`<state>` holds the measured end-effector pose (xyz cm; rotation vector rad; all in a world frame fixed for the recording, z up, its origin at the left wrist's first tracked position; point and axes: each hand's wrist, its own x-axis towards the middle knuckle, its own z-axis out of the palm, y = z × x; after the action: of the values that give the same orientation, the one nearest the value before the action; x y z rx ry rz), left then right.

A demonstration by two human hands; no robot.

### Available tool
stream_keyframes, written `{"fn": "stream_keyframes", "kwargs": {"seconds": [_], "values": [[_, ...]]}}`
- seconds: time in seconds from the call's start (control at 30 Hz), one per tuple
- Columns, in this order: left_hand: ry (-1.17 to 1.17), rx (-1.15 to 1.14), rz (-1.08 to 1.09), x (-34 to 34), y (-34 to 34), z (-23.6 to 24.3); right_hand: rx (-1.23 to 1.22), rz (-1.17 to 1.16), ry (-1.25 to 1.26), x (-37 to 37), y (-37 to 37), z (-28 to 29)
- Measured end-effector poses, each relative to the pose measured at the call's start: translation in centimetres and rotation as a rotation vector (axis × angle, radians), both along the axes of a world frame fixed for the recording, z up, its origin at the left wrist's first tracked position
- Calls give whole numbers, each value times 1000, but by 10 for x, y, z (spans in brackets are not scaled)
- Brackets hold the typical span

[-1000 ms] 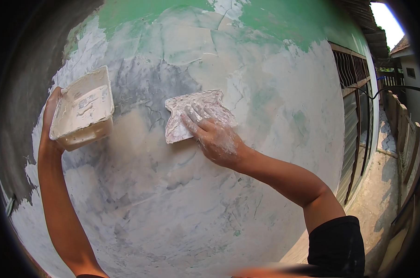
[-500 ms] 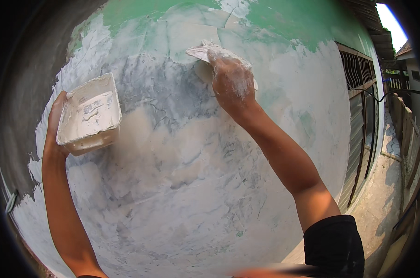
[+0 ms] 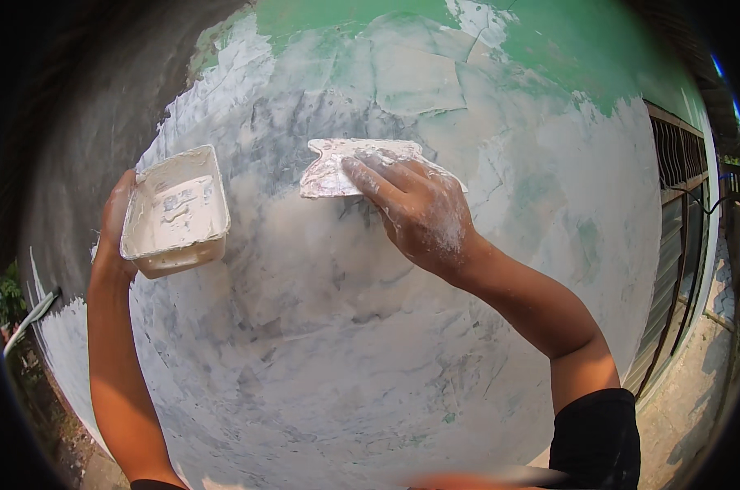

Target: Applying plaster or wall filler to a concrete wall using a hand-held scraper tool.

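My left hand (image 3: 118, 220) grips a rectangular, cream-coloured plastic tub (image 3: 182, 260) from its left side, tilted so its inside faces me. White putty (image 3: 192, 222) coats its walls and bottom. My right hand (image 3: 425, 202), smeared with white, is closed on a flat, wide putty spreader (image 3: 331, 173) caked with putty. The spreader lies against or very near the wall (image 3: 321, 351); its contact edge cannot be made out. Patchy white and grey putty covers most of the wall, with green paint (image 3: 566, 49) showing along the top.
A dark grey wall section (image 3: 92, 122) borders the putty on the left, where a pale cable (image 3: 33, 318) sticks out. To the right are a barred vent opening (image 3: 679, 151), a ribbed metal shutter (image 3: 660, 302) and a concrete path (image 3: 688, 376).
My right hand has drawn the spreader downward over the wall, and the spreader now shows more of its broad face. The tub stays in my left hand. The view has shifted left.
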<state>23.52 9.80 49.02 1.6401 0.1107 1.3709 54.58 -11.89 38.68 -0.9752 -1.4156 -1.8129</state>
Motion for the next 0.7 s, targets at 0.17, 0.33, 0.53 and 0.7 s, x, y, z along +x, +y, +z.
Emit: {"fn": "stream_keyframes", "kwargs": {"seconds": [0.17, 0.33, 0.53, 0.7], "values": [[-19, 6, 150, -5, -4, -17, 29, 156, 51, -10, 20, 50], [62, 3, 249, -15, -15, -71, -82, 537, 58, -49, 47, 7], [-37, 98, 530, -39, -24, -172, -383, 1072, 387, -104, 79, -85], [-192, -27, 663, -52, -40, -259, -503, 1506, 1156, -137, 108, -161]]}}
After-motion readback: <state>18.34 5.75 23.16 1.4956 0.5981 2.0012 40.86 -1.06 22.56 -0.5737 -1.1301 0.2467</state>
